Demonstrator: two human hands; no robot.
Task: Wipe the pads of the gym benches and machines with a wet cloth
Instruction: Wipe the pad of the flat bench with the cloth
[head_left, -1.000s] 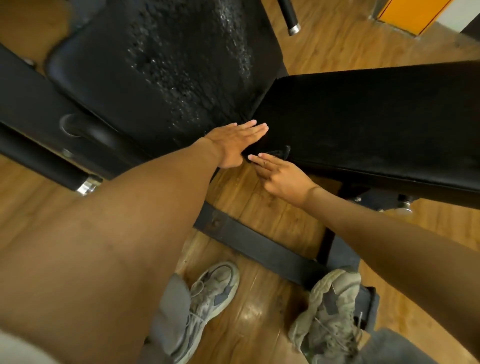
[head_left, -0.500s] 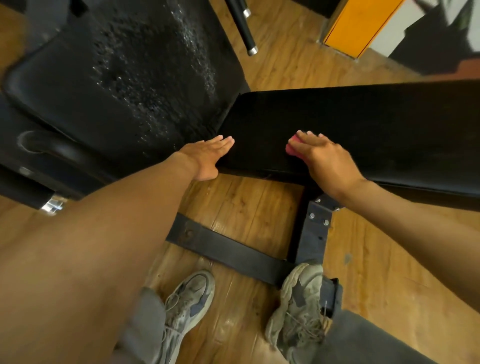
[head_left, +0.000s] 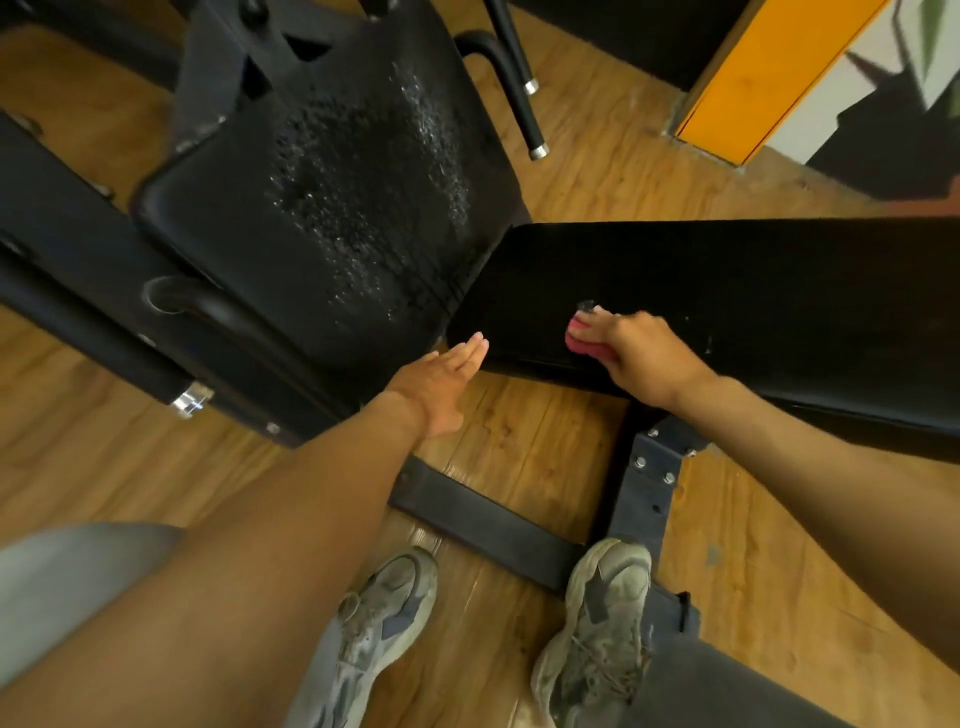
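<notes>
While the right hand (head_left: 641, 358) presses a pink cloth (head_left: 584, 340) onto the near edge of the flat bench pad (head_left: 753, 291), the left hand (head_left: 441, 384) hovers flat-fingered beside the pad's corner.

The left hand (head_left: 441, 387) is held flat, its fingers straight and pressed together, pointing up and to the right; nothing is held in it. Its fingertips (head_left: 477, 344) lie just beside the near corner of the flat black padded desk (head_left: 779, 280), though contact cannot be made out. The bare left forearm is stretched out from the lower left of the view. The right hand (head_left: 644, 358) is laid palm down on the near edge of that pad, and a folded pink cloth (head_left: 582, 340) is pressed beneath its curled fingers. The bare right forearm is extended from the lower right, the wrist slightly bent.
</notes>
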